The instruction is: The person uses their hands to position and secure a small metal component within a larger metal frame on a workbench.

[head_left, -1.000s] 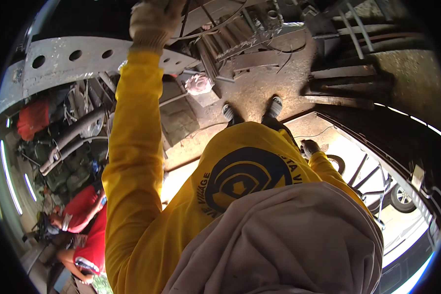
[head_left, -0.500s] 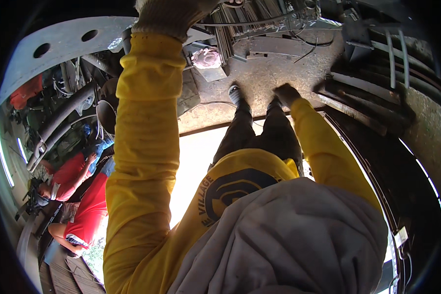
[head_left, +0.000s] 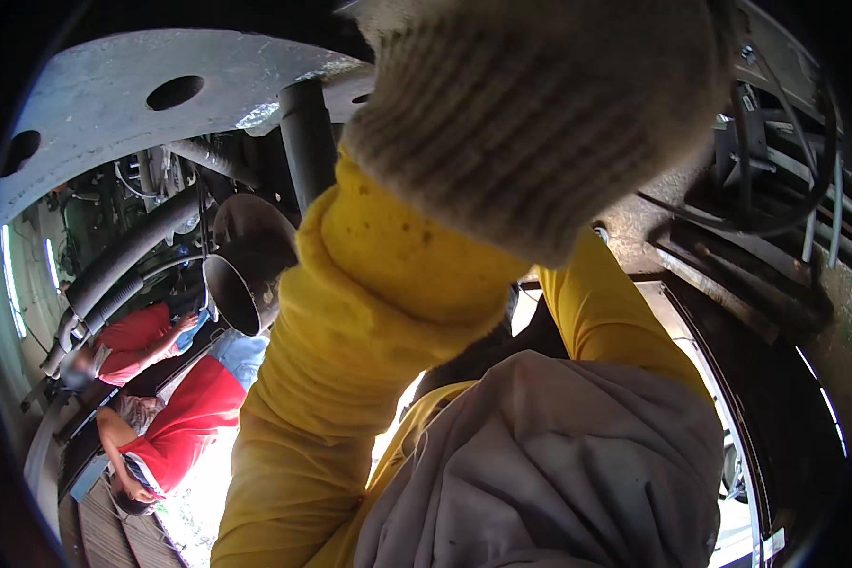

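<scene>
My left hand (head_left: 540, 114), in a grey-brown knit glove, is raised very close to the view and fills its upper middle. Its ribbed cuff meets my yellow sleeve (head_left: 350, 303). The fingers lie beyond the top edge, so whatever they hold or touch is hidden. My right arm, in a yellow sleeve (head_left: 611, 312), reaches forward on the right. Behind the left glove, the right hand cannot be seen. A dark cable (head_left: 767, 229) curves in a loop to the right of the glove; I cannot tell whether either hand touches it.
A grey metal beam with round holes (head_left: 104, 104) spans the upper left. Below it are a dark cylinder (head_left: 308, 133) and a flared metal pipe (head_left: 241, 275). Two people in red shirts (head_left: 194, 417) are at the lower left. Long dark metal pieces (head_left: 729, 284) lie at the right.
My left hand has swung rightward and closer to the view, now covering the floor, my feet and my right hand. The view has shifted, and the cable loop shows at the right.
</scene>
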The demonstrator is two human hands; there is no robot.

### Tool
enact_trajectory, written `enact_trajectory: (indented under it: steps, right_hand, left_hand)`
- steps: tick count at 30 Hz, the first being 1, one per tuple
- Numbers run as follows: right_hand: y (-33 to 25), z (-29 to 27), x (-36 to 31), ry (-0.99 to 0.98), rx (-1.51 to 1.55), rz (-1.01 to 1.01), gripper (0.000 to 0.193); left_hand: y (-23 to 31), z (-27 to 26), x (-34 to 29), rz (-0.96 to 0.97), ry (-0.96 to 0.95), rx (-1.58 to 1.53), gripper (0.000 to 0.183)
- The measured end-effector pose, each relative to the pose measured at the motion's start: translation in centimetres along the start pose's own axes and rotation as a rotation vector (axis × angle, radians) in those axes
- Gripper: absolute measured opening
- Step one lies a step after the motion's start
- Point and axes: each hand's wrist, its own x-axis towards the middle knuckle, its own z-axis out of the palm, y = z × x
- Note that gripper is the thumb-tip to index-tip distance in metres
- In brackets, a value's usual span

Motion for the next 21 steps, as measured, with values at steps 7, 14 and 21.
enact_trajectory:
  steps: [7,14,21]
  right_hand:
    - [0.1,-1.1,1.1,-0.081,-0.094,-0.115,0.046]
    - [-0.8,-2.1,1.8,-0.135,-0.154,-0.224,0.042]
    - [-1.1,-2.2,2.1,-0.182,-0.206,-0.300,0.039]
  left_hand:
    - [-0.1,0.6,0.4,0.053,0.052,-0.082,0.022]
    - [-0.2,0.8,0.5,0.088,0.092,-0.124,0.020]
    - [0.3,1.5,0.7,0.123,0.120,-0.166,0.018]
